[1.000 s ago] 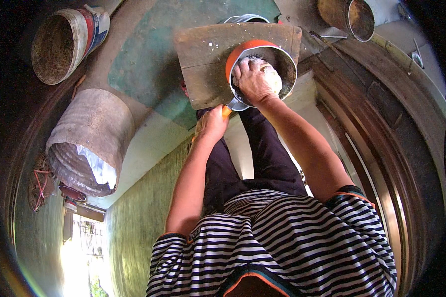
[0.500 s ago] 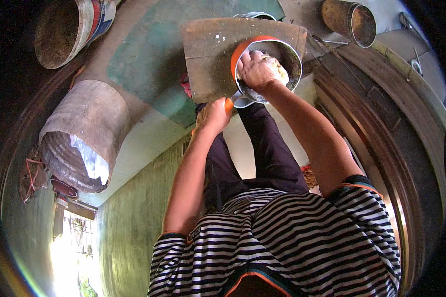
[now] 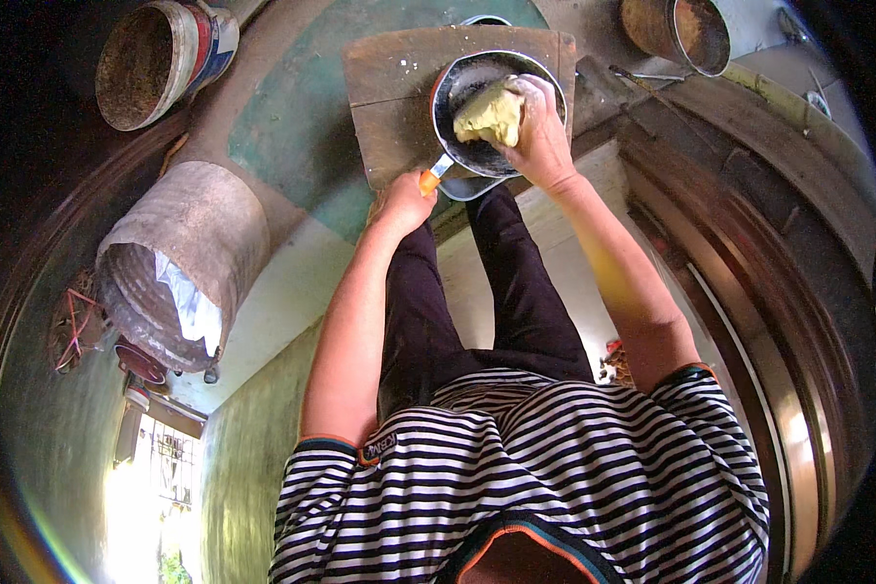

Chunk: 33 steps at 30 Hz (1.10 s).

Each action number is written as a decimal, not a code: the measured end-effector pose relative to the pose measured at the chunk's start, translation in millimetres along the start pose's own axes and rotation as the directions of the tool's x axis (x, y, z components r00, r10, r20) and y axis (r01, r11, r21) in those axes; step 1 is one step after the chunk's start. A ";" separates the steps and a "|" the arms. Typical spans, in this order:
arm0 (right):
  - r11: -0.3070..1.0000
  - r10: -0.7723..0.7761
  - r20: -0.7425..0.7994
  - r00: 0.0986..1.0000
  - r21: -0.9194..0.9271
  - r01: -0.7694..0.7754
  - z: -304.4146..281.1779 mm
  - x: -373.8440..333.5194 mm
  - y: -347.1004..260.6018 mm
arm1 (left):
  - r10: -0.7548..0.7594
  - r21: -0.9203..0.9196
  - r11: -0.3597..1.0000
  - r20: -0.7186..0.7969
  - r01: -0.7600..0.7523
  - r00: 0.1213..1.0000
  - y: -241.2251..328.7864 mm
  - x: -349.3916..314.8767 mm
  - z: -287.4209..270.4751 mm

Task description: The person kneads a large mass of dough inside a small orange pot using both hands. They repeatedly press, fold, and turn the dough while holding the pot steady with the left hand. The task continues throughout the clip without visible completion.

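A pan (image 3: 445, 109) with a dark, flour-dusted inside and an orange rim stands over a worn wooden board (image 3: 389, 117). My left hand (image 3: 405, 205) is closed round its orange handle (image 3: 429, 182). In my right hand (image 3: 543, 136) is a lump of pale yellow dough (image 3: 491, 115), raised within the pan's mouth. The fingers curl over the dough's right side, and flour whitens them. Beneath the pan, the edge of a metal bowl or lid (image 3: 470, 189) shows; most of it is hidden.
To the left lies a large grey drum (image 3: 190, 209) with a white plastic sheet inside. A dirty white bucket (image 3: 141, 68) is at the far left, a rusty bucket (image 3: 686, 37) at the far right. Tongs or thin metal rods (image 3: 647, 78) lie right of the board.
My right hand has lifted the dough from the pan's bottom and turned it to the left. The pan now faces up more, showing its dark inside. My left hand keeps the handle.
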State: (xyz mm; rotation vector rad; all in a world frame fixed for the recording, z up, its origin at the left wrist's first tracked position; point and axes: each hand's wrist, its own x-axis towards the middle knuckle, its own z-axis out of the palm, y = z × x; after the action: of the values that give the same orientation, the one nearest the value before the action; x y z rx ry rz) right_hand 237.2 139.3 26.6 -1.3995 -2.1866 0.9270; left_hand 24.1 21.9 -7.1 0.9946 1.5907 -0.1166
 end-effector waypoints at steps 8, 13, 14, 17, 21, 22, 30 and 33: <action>0.965 -0.087 0.123 0.989 -0.238 0.114 -0.5 -23.2 -13.7 | 0.032 -0.031 0.999 -0.036 -0.033 0.999 -6.3 -0.7 3.5; 0.856 0.033 0.246 0.969 -0.507 0.100 -10.5 -16.7 -47.9 | 0.015 0.043 0.999 -0.041 -0.013 0.999 0.4 -1.9 0.4; 0.858 0.013 0.152 0.988 -0.509 0.067 -7.8 -13.5 -54.7 | 0.037 0.036 0.999 -0.053 -0.035 0.998 -5.8 1.3 4.3; 0.933 -0.046 -0.004 0.999 -0.358 0.042 2.9 2.7 -71.8 | 0.078 0.048 0.996 -0.051 -0.076 0.996 -7.4 2.5 6.5; 0.840 -0.009 0.273 0.962 -0.520 0.155 50.5 6.6 -51.7 | 0.022 0.066 0.998 -0.041 -0.019 0.999 1.9 -1.5 5.4; 0.813 -0.019 0.271 0.962 -0.556 0.173 50.8 6.6 -45.3 | 0.007 0.058 0.998 -0.024 -0.006 1.000 2.3 -1.0 5.2; 0.853 0.131 0.101 0.986 -0.518 -0.060 30.6 29.8 -8.4 | -0.035 0.024 0.999 0.017 0.035 0.999 12.1 -5.8 -7.0; 0.874 0.030 0.080 0.996 -0.486 0.013 48.4 29.2 -18.2 | -0.026 0.005 1.000 0.017 0.026 1.000 -7.8 3.0 7.1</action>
State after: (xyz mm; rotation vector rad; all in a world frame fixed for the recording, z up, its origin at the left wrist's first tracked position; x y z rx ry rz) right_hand 182.5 144.8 4.1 -1.6056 -2.6033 0.4502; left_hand 24.7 14.5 -15.2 0.9748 1.5883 -0.1466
